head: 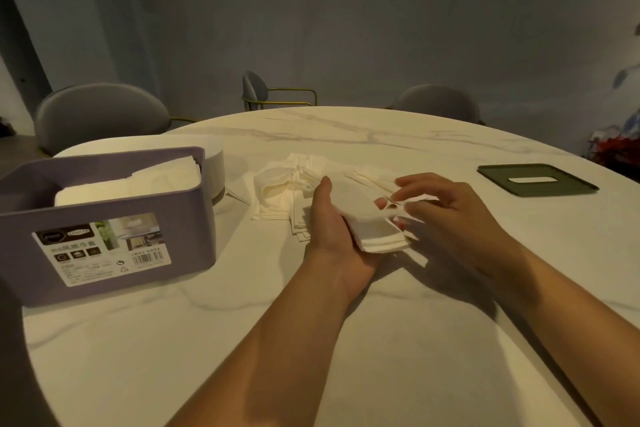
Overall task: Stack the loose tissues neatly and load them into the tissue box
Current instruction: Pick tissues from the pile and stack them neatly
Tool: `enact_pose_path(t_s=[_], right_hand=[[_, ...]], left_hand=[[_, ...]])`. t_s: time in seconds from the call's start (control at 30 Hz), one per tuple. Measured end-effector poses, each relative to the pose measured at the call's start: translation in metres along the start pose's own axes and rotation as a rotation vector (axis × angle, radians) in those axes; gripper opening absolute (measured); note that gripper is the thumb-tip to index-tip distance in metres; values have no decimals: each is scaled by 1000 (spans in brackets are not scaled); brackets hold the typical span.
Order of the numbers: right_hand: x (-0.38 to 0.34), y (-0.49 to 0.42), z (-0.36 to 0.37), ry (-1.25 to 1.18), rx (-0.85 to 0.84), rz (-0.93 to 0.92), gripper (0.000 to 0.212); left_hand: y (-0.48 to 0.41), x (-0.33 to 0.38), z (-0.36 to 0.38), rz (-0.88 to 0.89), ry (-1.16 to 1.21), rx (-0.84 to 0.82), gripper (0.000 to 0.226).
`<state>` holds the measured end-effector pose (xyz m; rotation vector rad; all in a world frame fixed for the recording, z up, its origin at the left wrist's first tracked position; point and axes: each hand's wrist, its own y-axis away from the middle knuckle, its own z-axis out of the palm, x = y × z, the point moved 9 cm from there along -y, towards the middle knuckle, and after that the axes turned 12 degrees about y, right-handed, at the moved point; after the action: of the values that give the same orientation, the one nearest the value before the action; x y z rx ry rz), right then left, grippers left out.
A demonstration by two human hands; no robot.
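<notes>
A small stack of white tissues [374, 229] rests in my left hand [327, 218], which cups it from below and from the left. My right hand [446, 208] pinches the stack's right edge with thumb and fingertips. Behind the hands, a loose pile of white tissues [287, 184] lies spread on the table. The purple tissue box [104, 236] stands at the left with its top off and holds a folded stack of tissues [138, 184]. Its dark green lid [536, 180], with a slot in the middle, lies flat at the right.
The white marble table [311, 340] is round. A white cylindrical object [214, 166] stands just behind the box. Grey chairs [100, 114] stand along the table's far side, before a grey wall.
</notes>
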<state>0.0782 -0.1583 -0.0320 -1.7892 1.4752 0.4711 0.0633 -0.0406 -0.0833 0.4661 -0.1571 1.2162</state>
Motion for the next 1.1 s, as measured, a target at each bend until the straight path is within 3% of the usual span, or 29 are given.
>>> enact_pose_path(t_s=[0.07,0.17,0.3,0.5,0.63,0.77,1.1], right_hand=[[24,-7,-10,177,70,84,14],[42,-11,-3,374,13,157,18],[29,-9,18,683,-91,29,30],[30,-12,25,885,-129,55,45],[35,-23,30,948,-178,34,48],[39,-34,32,976,-183,10,38],[24,-18,7,900,116,17,28]], left_hand=[[-1,2,-2,23,36,21,58],[1,4,-2,36,46,24,59],[3,2,1,25,43,32,57],[8,0,4,13,14,49,52],[9,0,4,8,-2,60,47],[6,0,1,12,16,86,49],[4,4,-9,54,19,114,54]])
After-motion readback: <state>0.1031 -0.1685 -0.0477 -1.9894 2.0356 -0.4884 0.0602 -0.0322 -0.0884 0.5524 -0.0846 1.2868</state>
